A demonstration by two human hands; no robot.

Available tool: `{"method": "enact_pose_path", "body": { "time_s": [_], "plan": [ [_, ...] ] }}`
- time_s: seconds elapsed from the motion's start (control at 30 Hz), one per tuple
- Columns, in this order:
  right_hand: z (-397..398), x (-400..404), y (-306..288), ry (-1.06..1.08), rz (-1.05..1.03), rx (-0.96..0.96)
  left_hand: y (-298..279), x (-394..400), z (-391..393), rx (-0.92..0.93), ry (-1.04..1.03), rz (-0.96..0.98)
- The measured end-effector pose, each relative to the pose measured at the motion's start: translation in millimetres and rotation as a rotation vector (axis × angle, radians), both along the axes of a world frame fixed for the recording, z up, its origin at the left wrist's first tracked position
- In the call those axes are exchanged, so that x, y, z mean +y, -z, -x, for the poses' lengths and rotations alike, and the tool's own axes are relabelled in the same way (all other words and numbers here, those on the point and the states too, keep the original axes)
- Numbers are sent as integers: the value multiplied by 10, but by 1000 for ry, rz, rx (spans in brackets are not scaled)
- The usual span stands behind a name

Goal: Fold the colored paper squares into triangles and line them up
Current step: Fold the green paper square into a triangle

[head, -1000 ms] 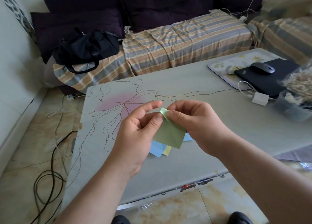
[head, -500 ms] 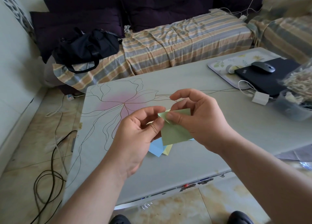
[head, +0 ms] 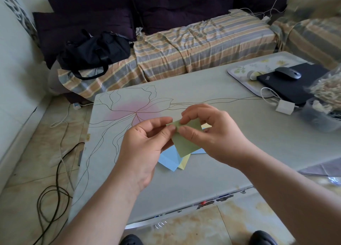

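Observation:
A green paper square point(head: 186, 142) is held above the table point(head: 239, 152), tilted, with one corner bent over at the top. My left hand point(head: 145, 145) pinches its top left corner between thumb and forefinger. My right hand point(head: 212, 132) pinches the same top edge from the right, thumb in front. Below the green sheet, flat on the table, lie a blue paper point(head: 169, 159) and a yellow paper point(head: 184, 162), partly hidden by the green sheet and my hands.
A tray point(head: 238, 73) at the table's far right carries a black laptop point(head: 295, 86) with a grey mouse point(head: 287, 73). A white charger point(head: 285, 107) and a plastic container point(head: 321, 119) sit nearby. A striped sofa point(head: 193, 47) with a black bag point(head: 94, 51) stands behind. Cables point(head: 55, 180) trail on the floor.
The green paper has turned in my hands and its top corner is bent further over. Both hands have shifted slightly down and closer together on the top edge.

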State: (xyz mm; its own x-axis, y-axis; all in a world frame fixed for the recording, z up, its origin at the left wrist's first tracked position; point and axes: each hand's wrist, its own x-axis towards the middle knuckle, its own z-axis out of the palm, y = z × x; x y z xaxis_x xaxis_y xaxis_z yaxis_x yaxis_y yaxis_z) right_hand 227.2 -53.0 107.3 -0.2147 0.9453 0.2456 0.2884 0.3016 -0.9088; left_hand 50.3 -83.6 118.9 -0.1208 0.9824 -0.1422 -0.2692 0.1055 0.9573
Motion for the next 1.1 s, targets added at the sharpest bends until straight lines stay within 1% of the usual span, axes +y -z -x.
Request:
{"method": "enact_pose_path", "body": {
  "time_s": [0.13, 0.23, 0.3, 0.43, 0.5, 0.63, 0.77, 0.87, 0.93, 1.03, 1.1],
  "plan": [
    [27, -4, 8, 29, -3, -54, 2, -1, -2, 9, -6, 4],
    [43, -2, 4, 73, 26, -59, -5, -8, -1, 17, -1, 0],
    [47, -6, -10, 81, 69, -19, -13, -14, -1, 10, 2, -6],
    [75, -9, -27, 44, 197, 134, -18, -22, -16, 30, -4, -31],
    [91, -19, -48, 36, 261, 173, -17, -26, -24, 86, -12, -62],
    [104, -35, -85, 55, 331, 227, -13, -44, -12, 260, -11, -124],
    [88, -47, -116, 62, 364, 286, 10, -53, 15, 376, -10, -175],
    [99, -63, -135, 81, 357, 278, 28, -58, 19, 471, -69, -197],
    [112, -73, -150, 96, 337, 261, 23, -59, 8, 456, -95, -182],
    [116, -80, -168, 107, 315, 256, -1, -54, -22, 326, -106, -118],
    [113, -83, -169, 103, 304, 257, -10, -47, -32, 277, -103, -90]
  ]
}}
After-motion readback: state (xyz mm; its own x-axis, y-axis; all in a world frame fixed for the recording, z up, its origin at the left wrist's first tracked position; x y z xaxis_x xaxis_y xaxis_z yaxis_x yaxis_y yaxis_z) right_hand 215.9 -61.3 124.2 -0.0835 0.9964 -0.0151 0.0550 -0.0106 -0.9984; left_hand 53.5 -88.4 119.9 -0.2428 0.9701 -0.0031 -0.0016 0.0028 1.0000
